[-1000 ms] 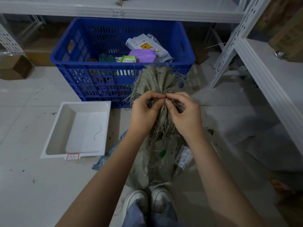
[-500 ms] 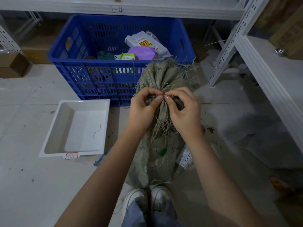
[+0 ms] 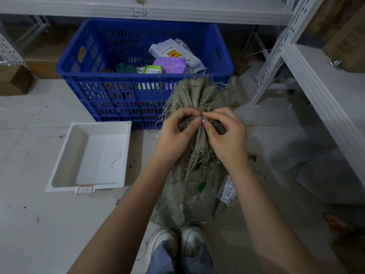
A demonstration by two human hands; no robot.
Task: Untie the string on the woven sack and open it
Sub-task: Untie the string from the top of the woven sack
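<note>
The grey-green woven plastic sack (image 3: 189,190) stands upright on the pale floor (image 3: 39,224) directly in front of my white shoes (image 3: 177,242), its body touching their toes. Its neck is gathered tight, and the frayed mouth fans out above the gather against the front wall of the blue crate. The thin string (image 3: 199,116) circles the neck at the gather; only a short dark stretch of it shows between my fingertips, and the knot itself I cannot make out. My left hand (image 3: 175,133) is closed in a pinch at the neck, thumb and forefinger pressed on the string from the left side. My right hand (image 3: 227,135) is closed likewise, thumb and forefinger nipping the same spot from the right, the two sets of fingertips touching. Loose fibres hang down the sack below my hands. A green mark (image 3: 201,186) sits on the sack's front, and a white printed label (image 3: 227,191) lies at its right flank. Behind the sack, the blue slotted plastic crate (image 3: 94,91) holds packets, among them a purple pouch (image 3: 169,65) and a grey mailer bag (image 3: 173,53). Left of the sack, apart from it, a shallow white plastic tray (image 3: 59,167) rests on the floor with one stray thread (image 3: 116,160) inside. White metal shelving (image 3: 308,76) stands to the right and runs across behind the crate.
</note>
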